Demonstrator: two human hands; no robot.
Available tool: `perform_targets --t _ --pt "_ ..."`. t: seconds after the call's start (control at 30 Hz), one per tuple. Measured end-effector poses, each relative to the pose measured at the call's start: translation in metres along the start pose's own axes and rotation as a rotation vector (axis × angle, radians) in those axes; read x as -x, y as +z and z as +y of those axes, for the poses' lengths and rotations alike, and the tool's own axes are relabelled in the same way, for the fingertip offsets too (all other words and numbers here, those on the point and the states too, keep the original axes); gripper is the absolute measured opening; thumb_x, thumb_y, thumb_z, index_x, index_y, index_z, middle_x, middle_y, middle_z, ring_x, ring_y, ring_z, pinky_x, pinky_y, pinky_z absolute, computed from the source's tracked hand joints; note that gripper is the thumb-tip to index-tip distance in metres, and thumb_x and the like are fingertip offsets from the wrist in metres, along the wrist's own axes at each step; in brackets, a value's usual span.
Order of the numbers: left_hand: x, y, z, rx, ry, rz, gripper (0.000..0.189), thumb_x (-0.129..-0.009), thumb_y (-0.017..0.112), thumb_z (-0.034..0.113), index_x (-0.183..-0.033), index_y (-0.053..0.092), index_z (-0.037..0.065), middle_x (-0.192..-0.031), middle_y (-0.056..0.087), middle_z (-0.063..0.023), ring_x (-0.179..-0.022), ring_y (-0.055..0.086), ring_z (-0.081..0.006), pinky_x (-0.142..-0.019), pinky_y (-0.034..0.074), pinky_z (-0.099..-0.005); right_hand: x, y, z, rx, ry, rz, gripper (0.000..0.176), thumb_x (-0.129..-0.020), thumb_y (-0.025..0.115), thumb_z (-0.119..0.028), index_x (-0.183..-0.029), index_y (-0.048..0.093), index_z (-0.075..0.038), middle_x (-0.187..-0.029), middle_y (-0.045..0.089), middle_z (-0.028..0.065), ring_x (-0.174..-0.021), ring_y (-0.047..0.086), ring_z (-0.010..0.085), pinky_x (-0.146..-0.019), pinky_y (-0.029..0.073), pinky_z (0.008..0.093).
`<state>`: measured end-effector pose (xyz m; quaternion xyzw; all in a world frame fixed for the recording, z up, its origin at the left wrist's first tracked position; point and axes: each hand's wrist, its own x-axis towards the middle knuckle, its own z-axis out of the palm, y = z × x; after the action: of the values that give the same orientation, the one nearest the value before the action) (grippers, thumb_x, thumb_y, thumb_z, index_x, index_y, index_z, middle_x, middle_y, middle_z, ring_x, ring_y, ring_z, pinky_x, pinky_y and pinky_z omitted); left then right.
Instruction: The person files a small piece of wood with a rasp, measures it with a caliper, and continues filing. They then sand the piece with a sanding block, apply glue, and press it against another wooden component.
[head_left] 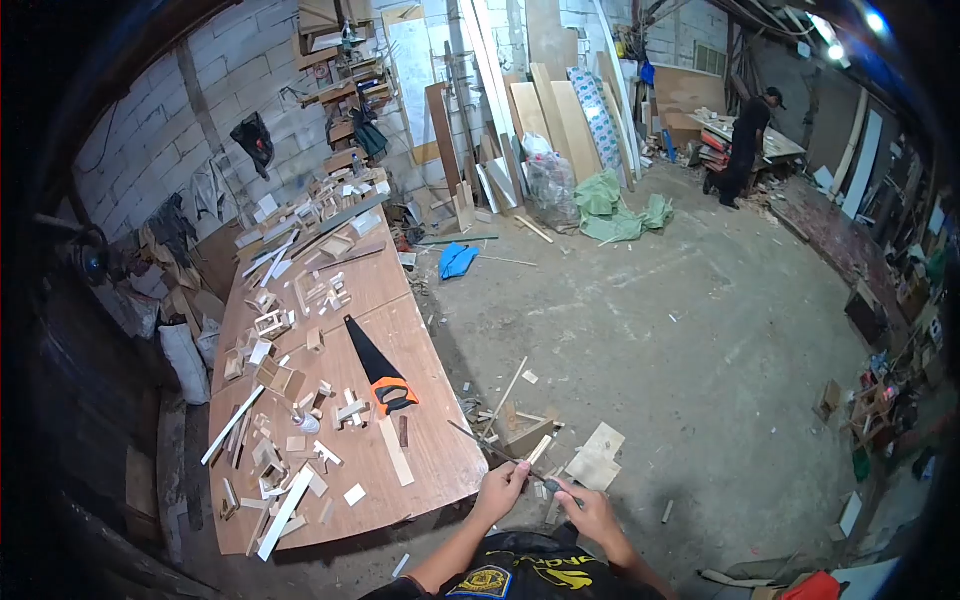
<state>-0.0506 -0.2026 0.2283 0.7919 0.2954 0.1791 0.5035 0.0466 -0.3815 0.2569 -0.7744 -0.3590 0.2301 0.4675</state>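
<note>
Tool (551,485) with a slim shaft is gripped in the right hand (592,512); the left hand (500,493) pinches a wood strip (540,449), both off the table's (445,455) near right corner. Farther, a handsaw (378,366) lies toward the right edge.

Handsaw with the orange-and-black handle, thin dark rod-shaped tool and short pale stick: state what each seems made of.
Handsaw: dark, thin, flat blade, probably coated metal; bright handle, likely moulded plastic. Rod-shaped tool: perhaps metal, being straight and slender; finish too small to tell. Short pale stick: likely unpainted wood, tan and matte.
</note>
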Motion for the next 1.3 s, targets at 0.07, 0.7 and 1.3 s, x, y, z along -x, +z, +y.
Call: perform_targets --t 0.07,0.7,1.3 --pt "-0.002 -0.021 -0.009 0.271 -0.148 -0.272 0.052 -0.098 0.043 0.043 -0.069 0.06 0.003 -0.057 0.052 -0.0042 -0.053 0.046 -0.0144 -0.054 0.038 -0.0292 0.003 0.011 -0.006 -0.021 0.023 -0.012 0.033 -0.09 0.059 -0.027 -0.121 0.061 -0.019 -0.098 0.066 0.0183 -0.089 0.067 0.0275 -0.073 0.051 0.0344" --pt "0.154 -0.241 -0.114 0.252 -0.242 0.371 0.05 -0.099 0.042 0.038 -0.07 0.06 0.002 -0.056 0.054 -0.004 -0.054 0.051 -0.0119 -0.054 0.041 -0.0286 0.003 0.256 -0.115 0.042 -0.19 -0.429 0.033 -0.09 0.06 -0.03 -0.12 0.062 -0.017 -0.099 0.067 0.018 -0.085 0.068 0.0259 -0.076 0.05 0.0314" --pt "0.176 -0.362 -0.062 -0.172 -0.003 0.355 0.024 -0.091 0.054 0.022 -0.108 0.054 0.004 -0.085 0.062 -0.025 -0.083 0.059 -0.0446 -0.067 0.046 -0.0499 -0.025 0.284 -0.225 0.178 -0.382 -0.483 0.031 -0.091 0.055 -0.02 -0.121 0.06 -0.013 -0.077 0.063 0.0177 -0.07 0.062 0.0345 -0.065 0.048 0.038"
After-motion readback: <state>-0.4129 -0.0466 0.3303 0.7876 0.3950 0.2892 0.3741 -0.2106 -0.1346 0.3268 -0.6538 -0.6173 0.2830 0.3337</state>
